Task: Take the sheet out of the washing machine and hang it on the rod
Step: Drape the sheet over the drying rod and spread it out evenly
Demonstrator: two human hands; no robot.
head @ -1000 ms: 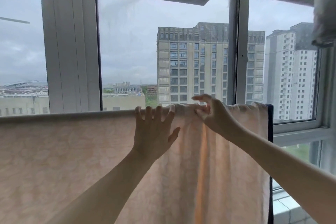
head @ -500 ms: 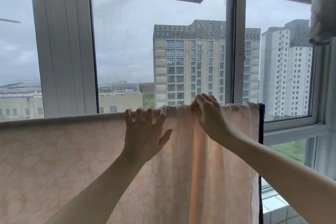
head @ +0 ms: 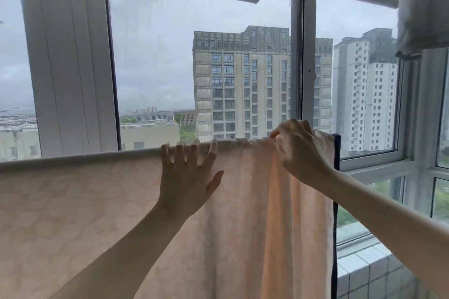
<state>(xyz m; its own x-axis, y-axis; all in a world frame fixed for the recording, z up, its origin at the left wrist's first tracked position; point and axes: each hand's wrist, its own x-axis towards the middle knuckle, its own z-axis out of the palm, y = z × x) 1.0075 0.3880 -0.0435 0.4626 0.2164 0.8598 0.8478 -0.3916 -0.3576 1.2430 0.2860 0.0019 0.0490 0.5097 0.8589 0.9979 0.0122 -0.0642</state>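
Sheet (head: 73,213), pale peach, is hanging draped over the rod before the window (head: 155,56), left hand (head: 187,177) lying flat against it with fingers spread, right hand (head: 298,153) pinching its bunched top edge near the dark-trimmed end.

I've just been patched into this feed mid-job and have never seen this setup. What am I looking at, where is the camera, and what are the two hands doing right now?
There is no machine here: these are a person's two bare hands, filmed by a wide-angle camera worn on the head, looking forward at a balcony window. A pale peach sheet with a faint pattern already hangs over a horizontal rod across the view. The left hand lies flat against the sheet, fingers spread, fingertips at the rod. The right hand has its fingers curled on a bunched bit of the sheet's top edge at the rod. A dark edge runs down the sheet's right side. Another cloth hangs at the upper right.
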